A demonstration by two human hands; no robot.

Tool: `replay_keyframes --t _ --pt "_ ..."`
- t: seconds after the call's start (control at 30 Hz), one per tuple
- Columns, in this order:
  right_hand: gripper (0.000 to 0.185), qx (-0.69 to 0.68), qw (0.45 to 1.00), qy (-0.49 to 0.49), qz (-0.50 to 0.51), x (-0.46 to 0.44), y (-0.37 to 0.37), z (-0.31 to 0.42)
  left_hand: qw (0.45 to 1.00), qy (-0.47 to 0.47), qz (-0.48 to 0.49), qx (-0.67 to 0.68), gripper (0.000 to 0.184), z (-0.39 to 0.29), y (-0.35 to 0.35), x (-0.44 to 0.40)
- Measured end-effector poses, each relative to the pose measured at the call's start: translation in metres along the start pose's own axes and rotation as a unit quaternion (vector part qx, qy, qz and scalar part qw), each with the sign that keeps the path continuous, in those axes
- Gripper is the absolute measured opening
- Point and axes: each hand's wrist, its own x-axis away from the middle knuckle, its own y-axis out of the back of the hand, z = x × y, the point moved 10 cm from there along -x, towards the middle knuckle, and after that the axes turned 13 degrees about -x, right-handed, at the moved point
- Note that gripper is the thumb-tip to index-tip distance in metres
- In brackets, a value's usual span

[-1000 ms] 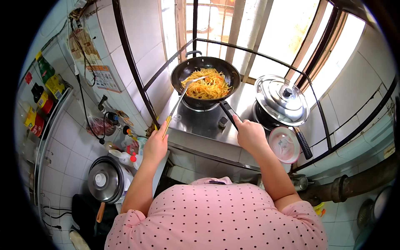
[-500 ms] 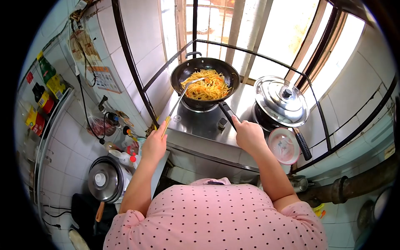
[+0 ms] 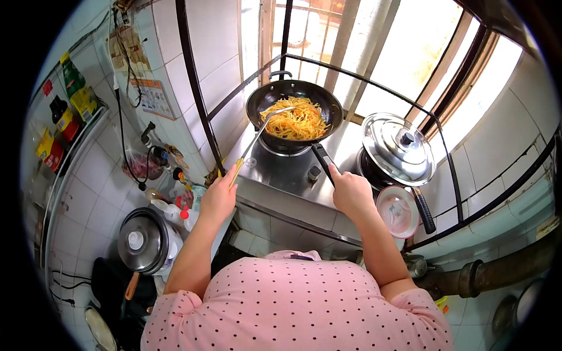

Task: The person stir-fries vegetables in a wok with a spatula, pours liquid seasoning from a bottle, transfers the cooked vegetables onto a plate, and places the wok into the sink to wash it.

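- While the wok (image 3: 298,88) is seated on a burner (image 3: 285,153) at the upper centre of the frame, its black handle (image 3: 321,161) is gripped by the right hand (image 3: 353,194), with the fingers closed around it.
- The yellow grip (image 3: 236,171) of a metal spatula (image 3: 255,142) is held by the left hand (image 3: 218,199), with the fingers curled narrowly around it; the far end is laid on the shredded food (image 3: 298,120).
- Spillage could be caused by a hard stroke towards the body, since the food is heaped close to the near rim.
- Tipping of the wok could be caused if its handle were pressed down or jerked.
- Scorching could be caused by insufficient turning; the flame cannot be seen.
- The bowl (image 3: 383,213), at right of centre, could be knocked by the right forearm (image 3: 380,245), which is placed just beside it.
- Yellow-orange shreds are contained in the wok.
- The pan (image 3: 374,172) at right is covered by a metal lid (image 3: 392,140); its contents are hidden.
- Whether liquid is held in the bowl cannot be told.
- The pot (image 3: 139,240) at lower left is lidded; its contents cannot be identified.
- Bottles (image 3: 76,88) are shelved at upper left; their fill levels cannot be told.
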Motion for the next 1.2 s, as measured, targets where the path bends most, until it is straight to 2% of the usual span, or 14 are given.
replay_keyframes --t 1.2 --pt "0.059 -0.010 1.000 -0.002 0.010 0.0010 0.0005 -0.0007 0.998 0.031 0.049 0.018 0.055 -0.0012 0.0008 -0.0004"
